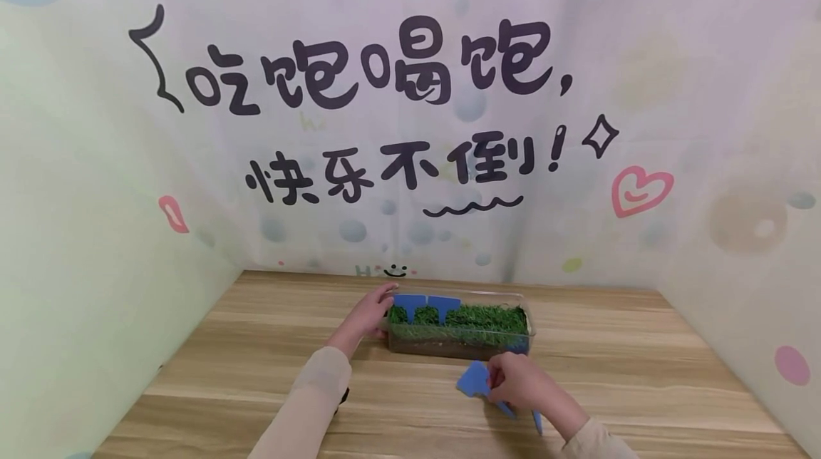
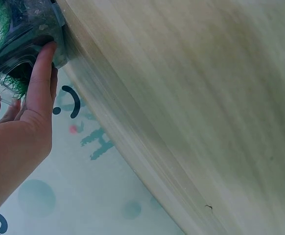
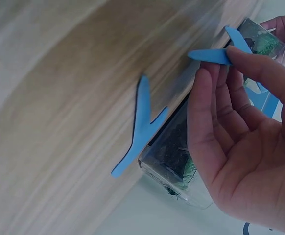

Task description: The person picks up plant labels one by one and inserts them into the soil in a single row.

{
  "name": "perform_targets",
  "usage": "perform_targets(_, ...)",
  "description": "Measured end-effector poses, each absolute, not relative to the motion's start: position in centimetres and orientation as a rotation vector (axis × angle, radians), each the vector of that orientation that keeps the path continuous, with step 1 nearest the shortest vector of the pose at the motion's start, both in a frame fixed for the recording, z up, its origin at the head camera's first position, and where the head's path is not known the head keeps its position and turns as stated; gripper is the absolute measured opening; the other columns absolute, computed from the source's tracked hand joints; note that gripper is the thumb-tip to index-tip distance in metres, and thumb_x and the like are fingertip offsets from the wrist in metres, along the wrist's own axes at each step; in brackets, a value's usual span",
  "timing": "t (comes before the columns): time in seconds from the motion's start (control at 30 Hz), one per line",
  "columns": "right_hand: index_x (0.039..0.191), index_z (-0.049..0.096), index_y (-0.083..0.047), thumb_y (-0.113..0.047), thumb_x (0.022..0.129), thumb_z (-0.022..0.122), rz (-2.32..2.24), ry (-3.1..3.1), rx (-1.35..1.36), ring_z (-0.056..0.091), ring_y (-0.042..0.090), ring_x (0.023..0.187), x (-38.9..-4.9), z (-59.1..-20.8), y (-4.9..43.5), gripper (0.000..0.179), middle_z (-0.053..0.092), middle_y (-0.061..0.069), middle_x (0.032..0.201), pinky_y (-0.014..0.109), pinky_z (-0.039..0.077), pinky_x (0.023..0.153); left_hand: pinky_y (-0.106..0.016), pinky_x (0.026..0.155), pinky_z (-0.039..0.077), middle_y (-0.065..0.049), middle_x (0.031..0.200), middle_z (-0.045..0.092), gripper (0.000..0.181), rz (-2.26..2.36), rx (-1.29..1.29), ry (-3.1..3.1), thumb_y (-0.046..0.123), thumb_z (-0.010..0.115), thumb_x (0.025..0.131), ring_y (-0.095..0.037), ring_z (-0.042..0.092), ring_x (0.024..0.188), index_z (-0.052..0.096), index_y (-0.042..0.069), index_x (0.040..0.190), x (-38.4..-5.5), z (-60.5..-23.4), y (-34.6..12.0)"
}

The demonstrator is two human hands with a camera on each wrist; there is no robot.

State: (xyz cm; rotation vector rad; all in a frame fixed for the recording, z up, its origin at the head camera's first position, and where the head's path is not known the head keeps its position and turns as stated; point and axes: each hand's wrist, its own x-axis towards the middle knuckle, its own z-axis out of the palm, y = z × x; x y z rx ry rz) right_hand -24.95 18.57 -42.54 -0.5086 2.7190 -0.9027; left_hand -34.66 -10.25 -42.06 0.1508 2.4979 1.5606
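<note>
At the left end of a clear plastic box [image 1: 462, 352] filled with green grass [image 1: 494, 320] and brown soil, my left hand [image 1: 368, 313] touches the end wall; one finger lies straight along it in the left wrist view. Two blue T-shaped plant labels [image 1: 409, 301] stand side by side in the grass near that end. In front of the box, my right hand [image 1: 522, 380] pinches another blue plant label [image 1: 474, 379] between thumb and fingers. Under this hand lies a further blue label [image 3: 141, 129] on the table, partly hidden in the head view.
The wood-grain table [image 1: 269, 345] carries the box near its back edge. A pale printed wall sheet [image 1: 398, 231] with dark lettering stands close behind, and similar sheets flank both sides. A small dark object [image 1: 343, 398] shows by my left sleeve.
</note>
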Motion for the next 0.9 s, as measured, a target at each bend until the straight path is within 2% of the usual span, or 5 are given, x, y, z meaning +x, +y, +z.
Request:
perform_targets(0.33,0.079,0.055,-0.005,0.004,0.078,0.075,-1.004,2.687,-0.556,0.055,0.014,0.062,-25.4,-42.3,18.7,0.022,0.065,0.002,0.075,0.025,0.043,0.052,-0.039,0.061,0.057,-0.017,0.159,0.036,0.046,1.553,0.152,2.495,0.015,0.036,0.109,-0.042,0.04,0.142,0.037,0.017,0.155,-34.7,-42.0,-10.3)
perform_targets(0.6,0.087,0.057,-0.001,0.008,0.081,0.071,-1.139,2.62,-0.434,0.054,0.014,0.058,-25.1,-41.5,18.5,0.018,0.057,0.004,0.073,0.027,0.049,0.052,-0.04,0.061,0.057,-0.018,0.159,0.037,0.046,1.559,0.152,2.496,0.014,0.036,0.109,-0.043,0.041,0.142,0.037,0.016,0.155,-34.8,-42.1,-10.2)
perform_targets(0.9,0.083,0.054,0.0,0.007,0.082,0.071,-1.194,2.597,-0.442,0.054,0.013,0.059,-25.3,-41.2,18.7,0.019,0.055,0.003,0.07,0.027,0.051,0.053,-0.038,0.061,0.058,-0.018,0.16,0.035,0.046,1.575,0.148,2.484,0.014,0.036,0.109,-0.044,0.039,0.142,0.037,0.016,0.155,-34.9,-42.2,-10.2)
